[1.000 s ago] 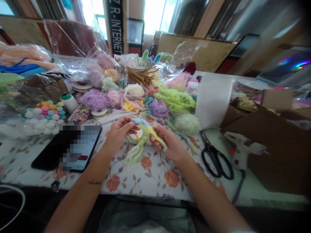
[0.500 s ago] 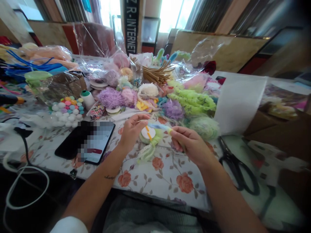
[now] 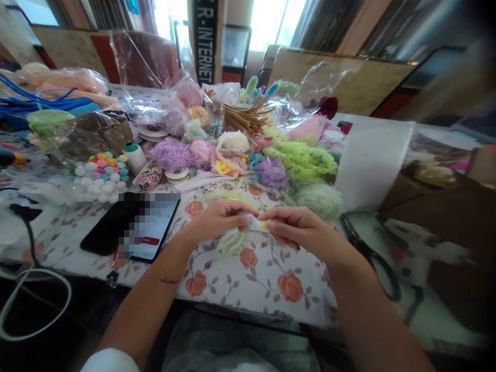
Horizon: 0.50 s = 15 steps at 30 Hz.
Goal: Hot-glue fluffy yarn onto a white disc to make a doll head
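Between my two hands is a small pastel strip [image 3: 258,223], pale blue to yellow; it looks soft, but I cannot make out its exact kind. My left hand [image 3: 219,221] pinches its left end between thumb and fingers. My right hand [image 3: 300,226] grips the yellow end, and the fingertips of both hands almost meet. Under and behind my left hand, pale green ribbon-like strands [image 3: 230,243] lie on the floral tablecloth [image 3: 267,284]. The white spool by these strands is now hidden behind my hands.
Two phones [image 3: 160,222] lie left of my hands. Black-handled scissors [image 3: 372,258] and a white glue gun [image 3: 420,248] are on the right. Yarn balls [image 3: 172,154], lime ruffled trim [image 3: 306,160], pompoms [image 3: 106,178] and plastic bags crowd the back. A white cable [image 3: 67,297] loops at left.
My hands have come together and a little lower, so less of the pastel strip shows between them. My left hand now covers the white spool. The view has shifted slightly.
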Each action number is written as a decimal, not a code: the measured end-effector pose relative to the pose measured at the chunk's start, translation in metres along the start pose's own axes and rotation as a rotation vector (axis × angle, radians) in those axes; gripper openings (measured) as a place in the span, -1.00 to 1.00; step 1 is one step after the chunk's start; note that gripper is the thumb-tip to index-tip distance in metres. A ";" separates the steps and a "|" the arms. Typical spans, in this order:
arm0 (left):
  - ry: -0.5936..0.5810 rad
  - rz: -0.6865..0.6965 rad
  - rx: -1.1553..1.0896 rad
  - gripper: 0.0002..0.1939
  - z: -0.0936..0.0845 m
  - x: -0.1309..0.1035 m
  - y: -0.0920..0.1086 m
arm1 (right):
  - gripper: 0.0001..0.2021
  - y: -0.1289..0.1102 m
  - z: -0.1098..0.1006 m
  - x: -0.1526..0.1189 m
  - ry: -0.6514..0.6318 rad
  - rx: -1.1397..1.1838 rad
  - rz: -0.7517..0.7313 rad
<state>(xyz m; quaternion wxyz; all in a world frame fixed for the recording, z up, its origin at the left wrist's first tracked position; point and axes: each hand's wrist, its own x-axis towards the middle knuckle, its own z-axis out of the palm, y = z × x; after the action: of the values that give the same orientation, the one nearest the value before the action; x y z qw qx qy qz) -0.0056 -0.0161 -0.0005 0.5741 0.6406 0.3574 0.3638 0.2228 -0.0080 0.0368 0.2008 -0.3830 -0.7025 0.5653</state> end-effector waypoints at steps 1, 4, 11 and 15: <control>0.025 -0.024 -0.019 -0.71 -0.003 0.000 -0.002 | -0.65 0.004 -0.002 -0.001 0.002 0.037 0.012; 0.086 -0.117 -0.035 -0.70 -0.012 -0.001 -0.007 | -0.65 0.017 -0.008 -0.003 -0.013 0.146 0.053; 0.138 -0.176 -0.058 -0.74 -0.016 0.000 -0.012 | -0.65 0.042 -0.015 -0.009 -0.068 0.249 0.071; 0.258 -0.129 -0.038 -0.78 -0.011 0.003 -0.010 | -0.68 0.043 -0.015 -0.010 -0.060 0.257 0.063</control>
<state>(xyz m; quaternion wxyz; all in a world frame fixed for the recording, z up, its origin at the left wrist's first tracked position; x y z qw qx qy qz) -0.0139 -0.0074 -0.0091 0.5574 0.5534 0.4618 0.4121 0.2530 -0.0029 0.0014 0.2092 -0.3588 -0.6178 0.6678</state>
